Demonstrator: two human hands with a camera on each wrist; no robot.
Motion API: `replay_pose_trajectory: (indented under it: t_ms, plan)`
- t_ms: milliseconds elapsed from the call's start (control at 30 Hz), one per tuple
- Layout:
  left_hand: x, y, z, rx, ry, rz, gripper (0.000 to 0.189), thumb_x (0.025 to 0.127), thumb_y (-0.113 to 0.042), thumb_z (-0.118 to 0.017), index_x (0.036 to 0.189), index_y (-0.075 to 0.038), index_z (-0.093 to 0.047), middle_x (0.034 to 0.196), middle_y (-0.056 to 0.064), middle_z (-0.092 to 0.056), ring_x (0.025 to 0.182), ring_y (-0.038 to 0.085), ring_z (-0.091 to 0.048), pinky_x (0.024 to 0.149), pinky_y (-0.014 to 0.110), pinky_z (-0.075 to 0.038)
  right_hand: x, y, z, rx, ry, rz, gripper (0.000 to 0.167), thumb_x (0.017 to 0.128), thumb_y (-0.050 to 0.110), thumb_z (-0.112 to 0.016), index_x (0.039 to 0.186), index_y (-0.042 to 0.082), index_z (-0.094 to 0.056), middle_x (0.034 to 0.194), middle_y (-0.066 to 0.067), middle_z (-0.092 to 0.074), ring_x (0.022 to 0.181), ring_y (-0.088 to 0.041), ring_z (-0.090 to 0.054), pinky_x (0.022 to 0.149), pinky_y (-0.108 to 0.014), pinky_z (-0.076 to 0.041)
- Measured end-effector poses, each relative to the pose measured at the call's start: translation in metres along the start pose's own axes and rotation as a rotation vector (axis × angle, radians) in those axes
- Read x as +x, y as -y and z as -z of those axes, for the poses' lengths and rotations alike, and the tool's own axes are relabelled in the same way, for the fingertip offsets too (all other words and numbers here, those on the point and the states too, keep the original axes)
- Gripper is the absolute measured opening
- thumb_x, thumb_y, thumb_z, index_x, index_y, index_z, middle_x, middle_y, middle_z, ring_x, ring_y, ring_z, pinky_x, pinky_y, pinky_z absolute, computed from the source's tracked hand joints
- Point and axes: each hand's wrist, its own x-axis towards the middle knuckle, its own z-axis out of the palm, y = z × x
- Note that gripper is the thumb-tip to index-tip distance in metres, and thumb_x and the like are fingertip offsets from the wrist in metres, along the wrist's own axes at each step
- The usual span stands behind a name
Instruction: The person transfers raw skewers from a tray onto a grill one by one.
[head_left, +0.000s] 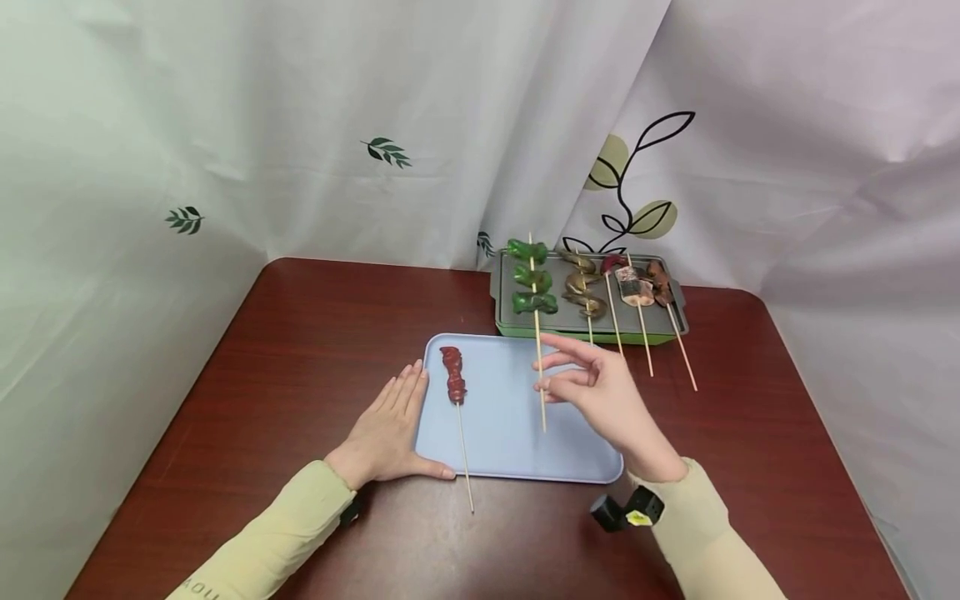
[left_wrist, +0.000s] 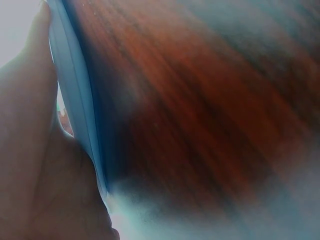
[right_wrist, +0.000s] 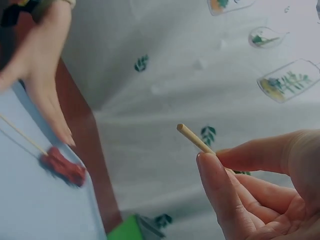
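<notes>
My right hand point(head_left: 600, 396) pinches the wooden stick of a skewer with green pepper pieces point(head_left: 534, 302) between thumb and fingers. It holds this skewer upright over a light blue tray point(head_left: 502, 425), and the pepper overlaps the grill behind. In the right wrist view the stick's bare end point(right_wrist: 192, 136) sticks out past the thumb. With straight fingers, my left hand point(head_left: 386, 429) rests along the tray's left edge, thumb at the near left corner. A dark red meat skewer point(head_left: 455, 383) lies on the tray, its stick reaching past the front rim.
Behind the tray stands a small grill point(head_left: 517, 331) with a grey plate and green base. On its right side lie several skewers, among them brown curled pieces point(head_left: 579, 285), a pale chunk with dark skin point(head_left: 634, 287) and brown meat point(head_left: 661, 285). White curtains point(head_left: 337, 100) border the brown table point(head_left: 315, 333).
</notes>
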Motion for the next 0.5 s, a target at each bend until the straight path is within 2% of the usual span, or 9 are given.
replay_pose_trajectory:
  t_ms: [233, 500]
  plan:
    - [0.0, -0.002, 0.005, 0.021, 0.02, 0.005, 0.144, 0.066, -0.095, -0.057, 0.157, 0.011, -0.021, 0.164, 0.026, -0.017, 0.152, 0.039, -0.016, 0.121, 0.048, -0.018, 0.02, 0.011, 0.02, -0.047, -0.044, 0.008, 0.054, 0.089, -0.01, -0.068, 0.142, 0.003, -0.059, 0.11, -0.017, -0.071, 0.087, -0.023, -0.075, 0.075, -0.041, -0.061]
    - [0.0, -0.003, 0.004, 0.019, -0.001, 0.001, 0.145, 0.065, -0.095, -0.058, 0.156, 0.012, -0.022, 0.164, 0.027, -0.019, 0.151, 0.039, -0.018, 0.121, 0.048, -0.019, 0.046, 0.011, 0.035, -0.053, -0.055, -0.049, 0.056, 0.091, -0.007, -0.068, 0.144, 0.004, -0.057, 0.11, -0.016, -0.071, 0.09, -0.023, -0.074, 0.077, -0.038, -0.06]
